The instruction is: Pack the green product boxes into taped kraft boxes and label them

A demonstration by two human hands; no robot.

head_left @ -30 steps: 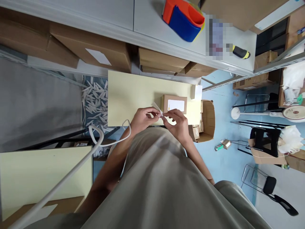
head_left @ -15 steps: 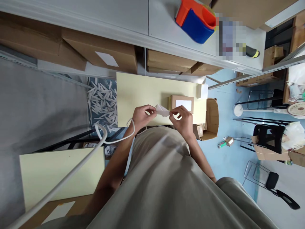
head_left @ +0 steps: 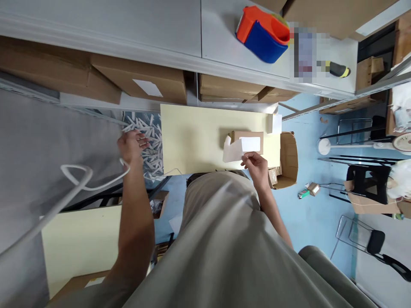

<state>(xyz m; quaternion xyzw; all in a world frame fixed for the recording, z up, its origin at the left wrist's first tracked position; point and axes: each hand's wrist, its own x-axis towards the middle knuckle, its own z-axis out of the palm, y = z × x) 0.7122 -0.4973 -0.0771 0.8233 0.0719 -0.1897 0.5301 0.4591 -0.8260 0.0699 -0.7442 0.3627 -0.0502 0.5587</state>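
My right hand (head_left: 256,167) pinches the lower right corner of a thin white paper sheet (head_left: 233,152), whose left end curls up. The sheet hangs in front of a small brown cardboard box (head_left: 236,136) with a white label (head_left: 252,144), hiding part of it. Box and sheet are over a pale yellow board (head_left: 192,132). Out to the left, my left hand (head_left: 131,145) has its fingers apart, with nothing seen in them. It is above the edge of a heap of narrow white pieces (head_left: 153,147), and a white cord (head_left: 105,187) loops by its wrist.
A white block (head_left: 275,123) stands at the board's right end, beside an open cardboard carton (head_left: 289,158) holding small boxes. On the grey shelf (head_left: 154,25) lies an orange and blue tape dispenser (head_left: 263,36). Larger cartons (head_left: 154,79) sit beneath it.
My left hand has let go of the white paper and swung left to the heap. The right hand keeps the paper, which now hangs open beside the box.
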